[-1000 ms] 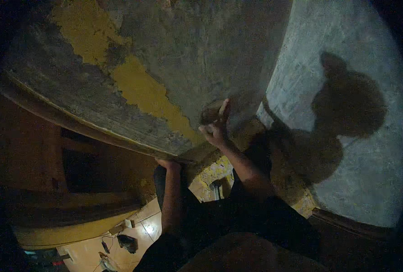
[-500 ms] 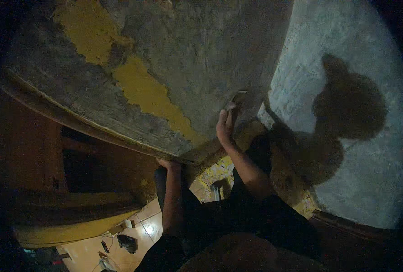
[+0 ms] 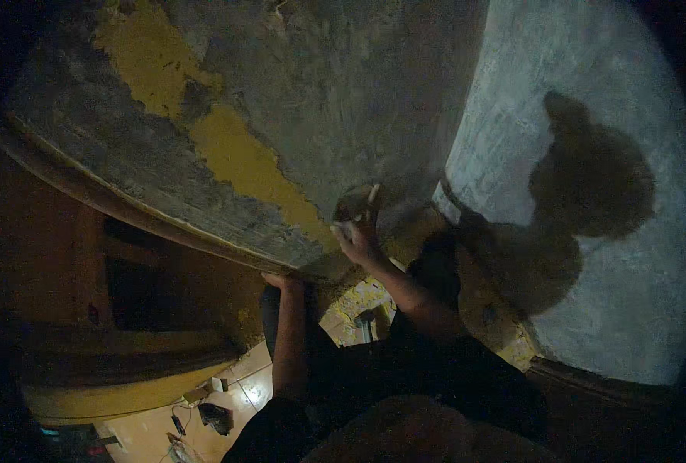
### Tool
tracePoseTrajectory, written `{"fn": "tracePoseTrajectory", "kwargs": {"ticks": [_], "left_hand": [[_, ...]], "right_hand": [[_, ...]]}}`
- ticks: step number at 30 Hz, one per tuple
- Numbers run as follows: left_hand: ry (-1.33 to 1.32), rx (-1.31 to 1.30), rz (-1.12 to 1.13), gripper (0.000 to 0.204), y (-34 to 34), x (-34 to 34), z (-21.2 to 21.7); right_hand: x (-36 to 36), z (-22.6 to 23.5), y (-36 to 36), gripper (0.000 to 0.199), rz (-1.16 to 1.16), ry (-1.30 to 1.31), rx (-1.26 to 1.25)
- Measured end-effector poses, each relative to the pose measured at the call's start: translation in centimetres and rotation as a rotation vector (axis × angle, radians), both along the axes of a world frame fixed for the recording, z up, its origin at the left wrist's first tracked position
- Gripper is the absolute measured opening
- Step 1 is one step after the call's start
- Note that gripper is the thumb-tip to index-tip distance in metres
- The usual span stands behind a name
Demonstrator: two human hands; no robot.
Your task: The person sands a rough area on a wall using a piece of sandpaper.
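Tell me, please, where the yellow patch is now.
In the head view, the yellow patch runs diagonally down the grey surface, left of centre, its lower end close to the right hand.

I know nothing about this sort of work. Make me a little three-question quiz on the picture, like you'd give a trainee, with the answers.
1. What colour is the diagonal patch on the grey wall?
A) red
B) yellow
C) blue
2. True or false: the right hand, which holds a dim, flat object, is higher in the picture than the left hand.
3. Fill in: the big dark shadow falls on the paler wall at the picture's ____ side.

Key: 1. B; 2. True; 3. right
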State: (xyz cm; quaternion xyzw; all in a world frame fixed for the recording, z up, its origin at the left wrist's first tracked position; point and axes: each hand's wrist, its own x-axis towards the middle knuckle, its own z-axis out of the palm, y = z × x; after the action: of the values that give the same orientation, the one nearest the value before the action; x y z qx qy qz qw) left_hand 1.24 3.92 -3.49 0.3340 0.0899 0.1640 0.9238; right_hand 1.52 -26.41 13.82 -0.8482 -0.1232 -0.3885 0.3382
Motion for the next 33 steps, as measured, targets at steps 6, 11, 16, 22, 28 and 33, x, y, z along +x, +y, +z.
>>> {"fn": "tracePoseTrajectory", "kwargs": {"ticks": [6,11,16,22,28,33], "left_hand": [[0.126,-0.024,0.033,0.052,-7.1,-0.1,3.6],[0.205,-0.042,0.119,0.051,-11.2,1.8,9.0],[0.35,-0.037,0.307,0.049,-10.1,-1.1,10.8],[0.246,-0.042,0.355,0.046,-6.5,-1.2,8.9],[0.22,-0.313,0.244,0.048,-7.2,0.5,7.2],[0.334,0.285,0.475,0.044,-1.0,-0.8,-0.1]], "right_hand": [[3.1,-2.8,-2.6,0.051,-0.149,0.339,0.973],[2.2,-7.8,-3.0,0.047,0.097,0.438,0.221],[1.1,-2.5,-2.1,0.044,0.185,0.608,0.537],[-0.6,-0.3,-0.1,0.044,0.114,0.417,0.642],[2.4,-2.1,-2.7,0.058,0.164,0.538,0.495],[0.8,0.1,0.7,0.057,0.105,0.46,0.71]]}}
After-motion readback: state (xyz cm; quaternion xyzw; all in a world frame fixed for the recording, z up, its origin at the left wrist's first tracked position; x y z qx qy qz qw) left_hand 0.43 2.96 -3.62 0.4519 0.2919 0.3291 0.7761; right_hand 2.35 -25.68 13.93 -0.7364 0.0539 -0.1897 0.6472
